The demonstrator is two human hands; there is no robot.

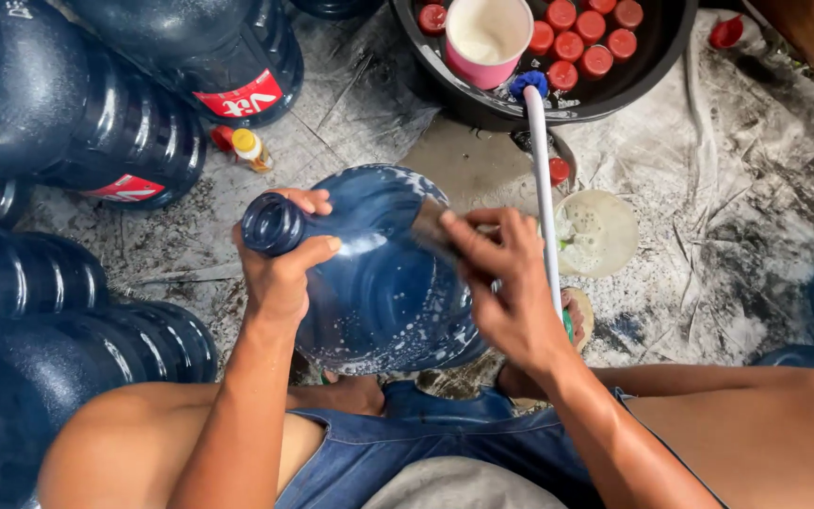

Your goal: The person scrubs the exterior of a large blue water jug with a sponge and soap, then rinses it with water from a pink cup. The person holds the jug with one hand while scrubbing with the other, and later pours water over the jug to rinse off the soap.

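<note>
Left hand (282, 269) clamped round neck of blue translucent plastic jug (379, 273), ribbed, soap-flecked, tilted between both hands. Right hand (511, 283) pinched on blurred scrubber (431, 229) against jug shoulder.

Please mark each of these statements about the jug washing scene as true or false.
1. The left hand grips the neck of the blue jug. True.
2. The right hand rests in the basin. False: it presses a scrubber against the jug's side.
3. Red caps lie in the black basin. True.
4. The pink cup stands on the floor. False: it sits in the basin.
5. The jug is dry. False: suds cover it.
</note>
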